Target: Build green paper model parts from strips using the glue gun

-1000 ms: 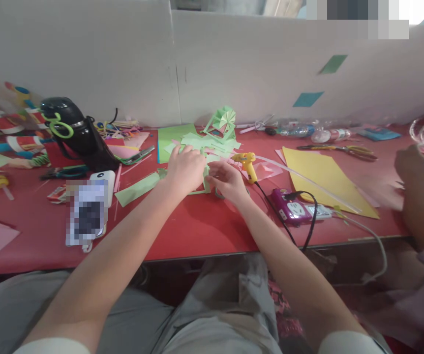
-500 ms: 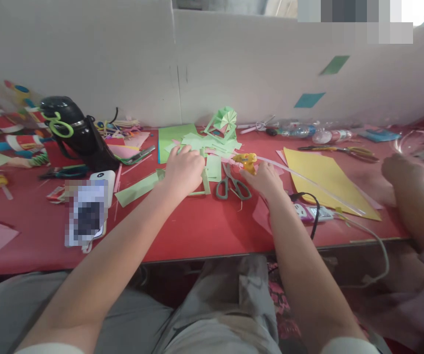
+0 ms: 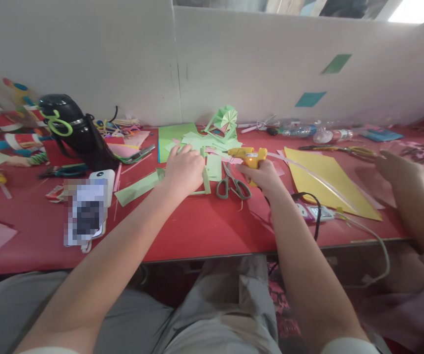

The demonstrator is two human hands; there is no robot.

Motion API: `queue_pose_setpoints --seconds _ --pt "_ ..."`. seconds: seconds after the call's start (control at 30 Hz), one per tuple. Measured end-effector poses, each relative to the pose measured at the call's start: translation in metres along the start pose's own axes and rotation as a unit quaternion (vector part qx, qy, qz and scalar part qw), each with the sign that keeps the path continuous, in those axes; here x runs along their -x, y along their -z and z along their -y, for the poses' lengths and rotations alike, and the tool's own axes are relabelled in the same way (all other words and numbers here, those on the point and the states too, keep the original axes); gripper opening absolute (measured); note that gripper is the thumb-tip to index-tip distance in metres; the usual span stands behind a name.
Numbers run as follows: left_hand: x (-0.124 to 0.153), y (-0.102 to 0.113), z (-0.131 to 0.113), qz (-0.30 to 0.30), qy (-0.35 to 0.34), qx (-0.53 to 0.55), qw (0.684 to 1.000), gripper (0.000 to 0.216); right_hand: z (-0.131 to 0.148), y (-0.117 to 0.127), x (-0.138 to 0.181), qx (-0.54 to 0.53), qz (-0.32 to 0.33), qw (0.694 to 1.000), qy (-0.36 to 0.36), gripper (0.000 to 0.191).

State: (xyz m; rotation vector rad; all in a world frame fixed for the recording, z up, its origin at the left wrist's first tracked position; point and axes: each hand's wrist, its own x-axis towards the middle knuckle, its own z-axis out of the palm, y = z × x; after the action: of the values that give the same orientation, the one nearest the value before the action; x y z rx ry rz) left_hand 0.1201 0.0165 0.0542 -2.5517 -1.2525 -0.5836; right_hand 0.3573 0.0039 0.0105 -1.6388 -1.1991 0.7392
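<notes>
My right hand [image 3: 265,176] is wrapped round the handle of a yellow hot glue gun [image 3: 248,156]. Its nozzle points left, and a clear glue stick [image 3: 320,178] trails out behind it. My left hand [image 3: 185,169] is closed over a light green folded paper piece [image 3: 206,182], most of it hidden under the fingers. Between the two hands lie grey-handled scissors [image 3: 233,185] with their blades apart. Farther back stands a green paper model [image 3: 225,122] with a pleated round part, among loose green paper cuttings [image 3: 193,141].
Yellow paper sheets [image 3: 339,184] and a power strip [image 3: 310,211] with cables lie to the right. On the left are a black bottle [image 3: 77,130] and a phone [image 3: 88,211]. Pliers [image 3: 341,149] lie at the back right, near another person's hand [image 3: 398,169].
My right hand has taken hold of the glue gun and raised it slightly, its nozzle now turned left. My left hand has stayed in place. The other person's hand has shifted slightly left.
</notes>
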Motion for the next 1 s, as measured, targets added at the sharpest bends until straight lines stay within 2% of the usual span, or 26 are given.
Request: queue_pose_setpoints --seconds 0.17,0.3,0.37,0.5,0.63,1.0 --pt "0.000 -0.001 0.000 0.013 0.002 0.029 0.999 0.018 0.007 0.001 0.016 -0.095 0.068 0.993 0.004 0.029" --pt "0.000 0.000 0.000 0.017 0.006 0.036 0.999 0.015 0.015 0.004 0.027 -0.092 0.161 0.983 0.007 0.023" --pt "0.001 0.001 -0.001 0.023 0.005 0.020 1.000 0.014 0.019 0.006 0.030 -0.079 0.185 0.979 0.007 0.018" --pt "0.001 0.005 -0.003 0.045 0.001 -0.017 0.999 0.016 0.027 0.011 0.032 -0.039 0.201 0.979 -0.022 0.013" --pt "0.001 0.008 -0.004 0.059 0.005 -0.031 0.998 0.019 0.029 0.012 0.029 -0.015 0.235 0.972 -0.017 0.012" --pt "0.002 0.009 -0.005 0.061 0.007 -0.022 0.998 0.018 0.015 0.009 0.017 0.003 0.231 0.973 -0.028 0.021"
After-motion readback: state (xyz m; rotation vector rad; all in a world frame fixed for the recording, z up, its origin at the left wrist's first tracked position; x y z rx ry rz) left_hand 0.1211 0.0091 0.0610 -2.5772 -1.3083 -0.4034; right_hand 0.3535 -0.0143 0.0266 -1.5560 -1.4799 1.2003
